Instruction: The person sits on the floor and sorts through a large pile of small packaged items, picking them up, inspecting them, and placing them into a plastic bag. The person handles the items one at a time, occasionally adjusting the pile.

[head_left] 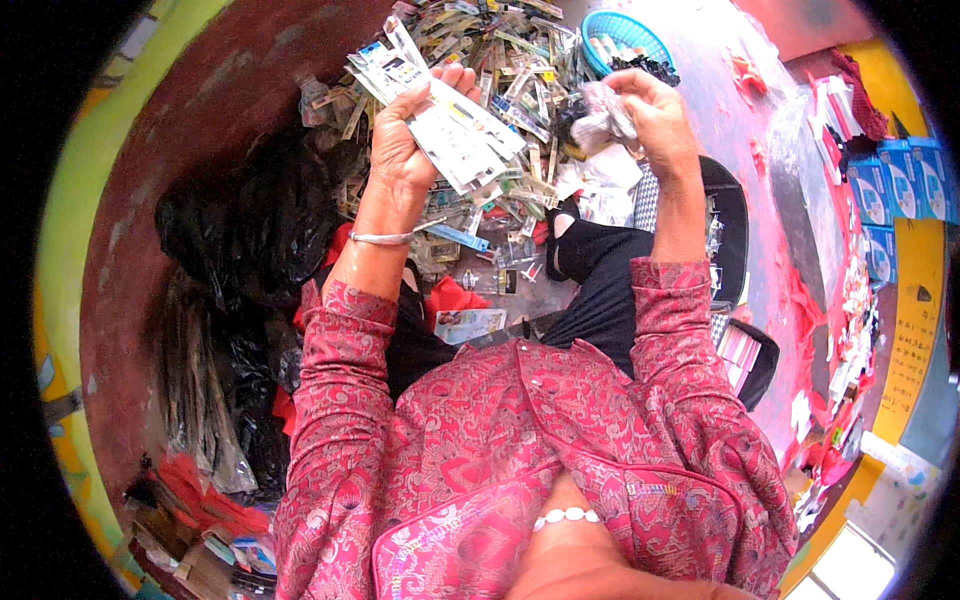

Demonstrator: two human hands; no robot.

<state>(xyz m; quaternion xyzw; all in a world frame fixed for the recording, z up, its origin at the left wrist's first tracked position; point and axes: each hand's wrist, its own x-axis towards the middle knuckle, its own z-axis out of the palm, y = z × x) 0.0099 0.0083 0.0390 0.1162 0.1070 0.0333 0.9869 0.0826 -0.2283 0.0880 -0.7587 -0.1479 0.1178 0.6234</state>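
Has packets heaped between and beyond left hand and right hand. Has basket just beyond the right, bags left of the left.

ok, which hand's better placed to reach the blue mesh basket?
Probably the right hand: it appears much nearer the blue mesh basket, though holding a crumpled bundle; the left hand holds flat packets.

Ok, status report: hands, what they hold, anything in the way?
Left hand gripping flat packets. Right hand pinching grey wad. Pile under both; blue basket near right fingers, nothing obviously blocking.
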